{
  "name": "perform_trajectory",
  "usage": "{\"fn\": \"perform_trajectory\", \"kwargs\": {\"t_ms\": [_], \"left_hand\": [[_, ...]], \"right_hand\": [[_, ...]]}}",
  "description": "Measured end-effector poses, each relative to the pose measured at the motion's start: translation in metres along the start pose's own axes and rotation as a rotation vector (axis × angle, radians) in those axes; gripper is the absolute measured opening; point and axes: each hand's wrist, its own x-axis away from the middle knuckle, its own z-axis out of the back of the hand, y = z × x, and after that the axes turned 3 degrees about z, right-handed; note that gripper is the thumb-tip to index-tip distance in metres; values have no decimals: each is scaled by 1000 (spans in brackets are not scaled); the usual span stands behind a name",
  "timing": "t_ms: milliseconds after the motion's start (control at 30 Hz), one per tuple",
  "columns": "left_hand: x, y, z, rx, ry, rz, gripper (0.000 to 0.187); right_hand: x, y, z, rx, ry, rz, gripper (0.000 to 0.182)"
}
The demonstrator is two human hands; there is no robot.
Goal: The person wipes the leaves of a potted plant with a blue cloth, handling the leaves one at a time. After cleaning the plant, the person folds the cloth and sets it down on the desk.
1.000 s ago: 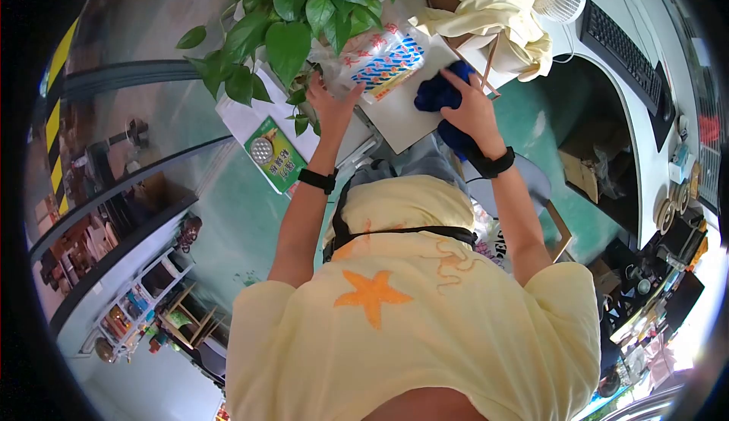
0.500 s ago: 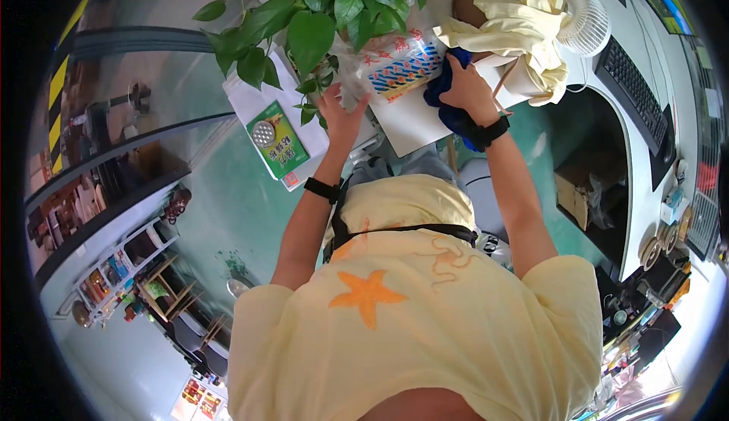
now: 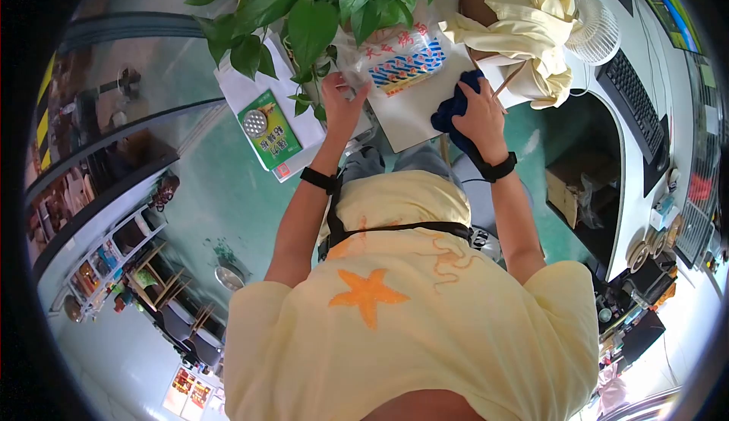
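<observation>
My right hand [image 3: 480, 117] is closed over a crumpled dark blue cloth [image 3: 449, 111] at the near right edge of the white tabletop [image 3: 406, 121]. Part of the cloth hangs past that edge. My left hand [image 3: 342, 106] is at the left side of a clear plastic bag [image 3: 406, 58] with red lettering and a blue and orange striped pattern. Its fingers are bent around the bag's loose edge, with the thumb to the right. Leaves partly cover the bag's far end.
A leafy potted plant [image 3: 311, 18] overhangs the table. Left are white papers [image 3: 292, 106] and a green booklet [image 3: 267, 129] with a round perforated metal piece [image 3: 255, 123]. Pale yellow fabric [image 3: 531, 18], a white fan [image 3: 594, 32] and a keyboard [image 3: 634, 98] lie to the right.
My right hand has drawn the blue cloth down a little, toward me and the table edge. My left hand has shifted slightly forward, and its fingers have curled in at the bag.
</observation>
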Motion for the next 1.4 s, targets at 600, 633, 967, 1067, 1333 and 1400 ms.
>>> {"fn": "perform_trajectory", "kwargs": {"t_ms": [600,633,967,1067,1333,1400], "left_hand": [[16,-8,8,1,4,93,54],[17,-3,10,0,3,113,53],[29,-15,18,-16,32,122,51],[31,-12,21,-9,30,147,51],[30,-12,22,-16,19,137,48],[31,-9,22,2,18,161,48]], "right_hand": [[0,-6,2,65,-211,-155,77],[5,-3,2,59,-224,-163,77],[-52,2,-12,-52,-38,102,64],[-52,2,-5,-75,-70,77,56],[8,-7,8,-61,-262,-124,53],[6,-4,4,-65,-247,-78,54]]}}
